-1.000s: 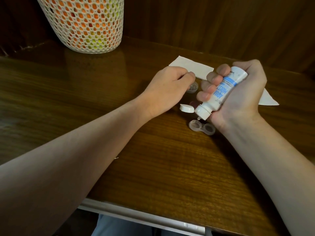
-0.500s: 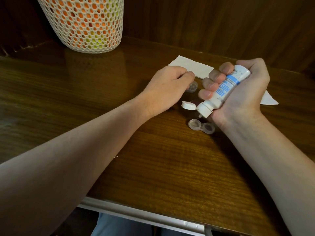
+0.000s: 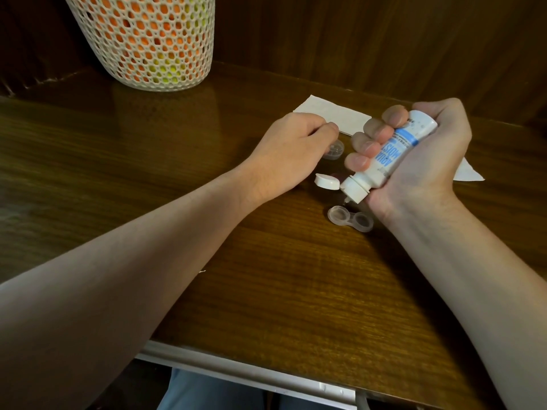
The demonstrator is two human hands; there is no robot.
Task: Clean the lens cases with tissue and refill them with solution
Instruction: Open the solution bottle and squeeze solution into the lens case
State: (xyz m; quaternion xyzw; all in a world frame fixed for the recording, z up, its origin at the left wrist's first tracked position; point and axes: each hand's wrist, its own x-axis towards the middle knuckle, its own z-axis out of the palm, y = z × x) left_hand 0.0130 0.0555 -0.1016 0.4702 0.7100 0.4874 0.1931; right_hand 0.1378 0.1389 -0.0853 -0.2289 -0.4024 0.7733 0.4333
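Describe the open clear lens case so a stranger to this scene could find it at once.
Start at the wooden table and follow the right hand, which grips a white solution bottle tipped nozzle-down. Directly below the nozzle lies the clear lens case, two joined round wells, uncapped. Unlike the small clear piece by the left hand, it is a double cup lying free.

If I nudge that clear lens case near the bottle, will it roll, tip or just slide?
The clear lens case probably slides: two joined shallow cups lie flat on the glossy wooden table. Tipping looks unlikely, being so low. It seems thin plastic, so likely very light.
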